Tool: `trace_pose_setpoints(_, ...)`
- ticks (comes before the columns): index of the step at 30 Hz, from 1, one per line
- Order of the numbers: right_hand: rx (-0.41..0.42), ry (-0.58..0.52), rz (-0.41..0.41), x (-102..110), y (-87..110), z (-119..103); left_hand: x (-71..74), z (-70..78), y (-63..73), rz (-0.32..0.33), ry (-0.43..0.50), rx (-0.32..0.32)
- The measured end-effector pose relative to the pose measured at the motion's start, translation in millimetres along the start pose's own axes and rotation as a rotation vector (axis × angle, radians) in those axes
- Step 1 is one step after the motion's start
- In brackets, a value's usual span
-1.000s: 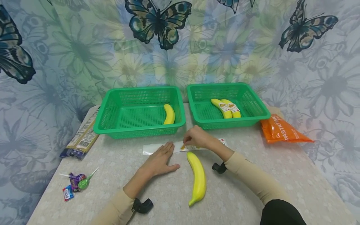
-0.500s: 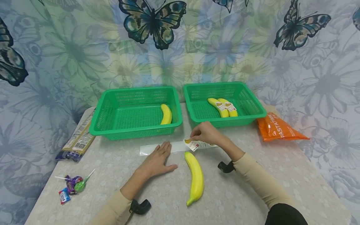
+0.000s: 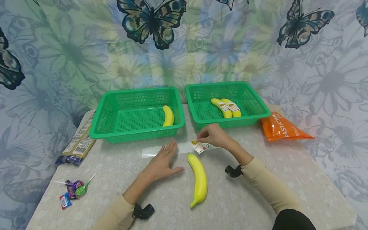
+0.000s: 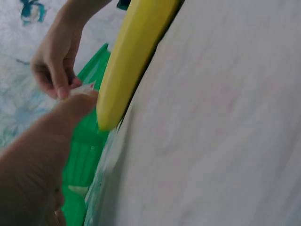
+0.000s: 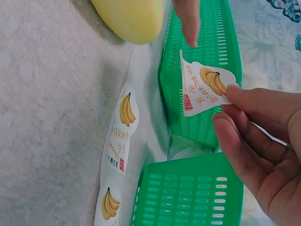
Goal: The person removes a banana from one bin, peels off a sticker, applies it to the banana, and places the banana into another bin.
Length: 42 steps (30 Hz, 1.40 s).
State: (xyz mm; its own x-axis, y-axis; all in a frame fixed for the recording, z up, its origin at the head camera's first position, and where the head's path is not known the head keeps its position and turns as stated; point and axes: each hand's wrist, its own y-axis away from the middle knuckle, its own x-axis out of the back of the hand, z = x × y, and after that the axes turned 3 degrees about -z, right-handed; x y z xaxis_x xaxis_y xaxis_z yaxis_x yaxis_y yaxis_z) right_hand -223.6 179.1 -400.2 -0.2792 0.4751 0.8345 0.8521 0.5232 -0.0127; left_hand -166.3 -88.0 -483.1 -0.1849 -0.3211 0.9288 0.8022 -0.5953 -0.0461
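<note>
My right hand point(image 3: 215, 135) pinches a white banana sticker point(image 5: 204, 89) by its edge, between thumb and forefinger. The sticker is off the backing strip point(image 3: 184, 147), held up just above it, and slightly curved. More stickers point(image 5: 123, 136) printed with bananas lie on the strip in the right wrist view. My left hand point(image 3: 161, 163) is spread with straight fingers over the strip's left part; whether it presses down I cannot tell. A yellow banana point(image 3: 199, 183) lies on the table between my hands, in front of the strip, with no sticker on its visible side.
Behind the strip stand two green baskets: the left basket point(image 3: 129, 135) holds one banana point(image 3: 168, 116), the right basket point(image 3: 198, 119) two labelled bananas point(image 3: 234, 109). A gold package point(image 3: 79, 142) and sweets point(image 3: 75, 189) lie left, an orange bag point(image 3: 283, 127) right.
My right hand has lifted the sticker off the strip and moved slightly right with it. The left hand stays nearly where it was. The head view has shifted a little.
</note>
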Motion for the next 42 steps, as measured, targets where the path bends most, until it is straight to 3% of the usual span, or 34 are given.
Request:
trace_pose_setpoints(7, -0.028, -0.001, 0.048, 0, 6.8, 2, -9.5, 40.6, 5.5, -0.079, 0.145, -0.048)
trace_pose_setpoints(13, -0.058, -0.041, 0.059, 0, 12.7, 3, -17.4, 60.2, 12.9, -0.169, 0.245, -0.041)
trace_pose_setpoints(18, -0.066, -0.064, 0.070, 0, 17.7, 4, -20.3, 63.4, 15.5, -0.206, 0.249, -0.027)
trace_pose_setpoints(29, -0.098, -0.149, 0.070, 0, 34.6, -4, -24.2, 62.9, 12.2, -0.192, 0.253, -0.002)
trace_pose_setpoints(37, -0.124, -0.262, -0.028, -19, 61.2, -16, -29.1, 65.0, 13.7, -0.172, 0.227, -0.004)
trace_pose_setpoints(42, -0.143, -0.297, -0.021, -33, 71.0, -21, -29.8, 64.8, 14.0, -0.150, 0.227, 0.004)
